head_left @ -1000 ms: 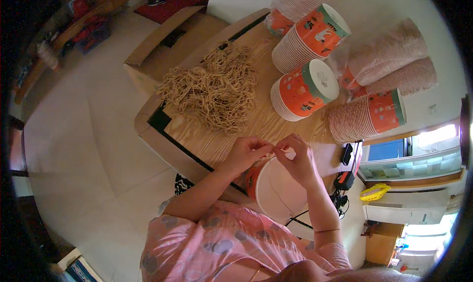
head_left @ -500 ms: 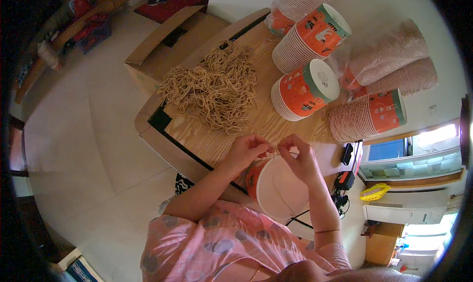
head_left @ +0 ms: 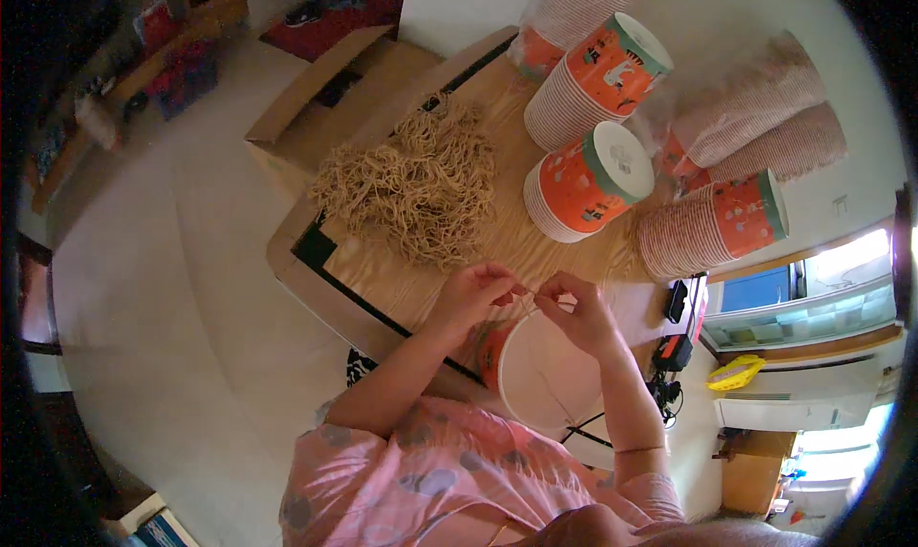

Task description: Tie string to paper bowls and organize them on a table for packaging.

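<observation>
My left hand [head_left: 473,300] and my right hand [head_left: 579,310] are close together, fingertips pinched on a thin tan string [head_left: 547,382]. From the fingers the string trails down across the white mouth of an orange paper bucket [head_left: 491,351] just below them. The bucket stands at the table's near edge, and my forearms frame it. Beyond my left hand lies a loose heap of tan strings [head_left: 406,184]. Past my right hand, a short stack of orange and green paper buckets [head_left: 583,185] rests upside down. The exact point where the fingertips meet the string is too small to make out.
More bucket stacks stand behind, one tall stack [head_left: 602,78] and one lying stack [head_left: 712,227], with plastic-wrapped stacks [head_left: 755,117] by the wall. An open cardboard box [head_left: 325,88] adjoins the wooden table [head_left: 368,265] at the far left. Black devices with cables [head_left: 673,352] sit at right.
Both hands remain pinched on the string above the bucket. My right fingertips have shifted slightly left and down, and the whole view has tilted a little.
</observation>
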